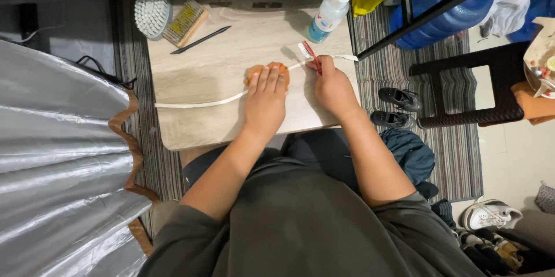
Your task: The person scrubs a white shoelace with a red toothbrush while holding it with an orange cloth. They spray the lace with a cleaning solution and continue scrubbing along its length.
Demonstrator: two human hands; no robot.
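A pale wood-grain tabletop sat over the person's lap. Across it lay a long white shoelace. The left hand pressed flat, fingers spread open, on an orange cloth that pinned the lace. The right hand had its fingers closed around a red-handled toothbrush, bristles near the lace. At the far edge stood a clear spray bottle with a blue label, beside a white round brush, a wooden brush and a black pen.
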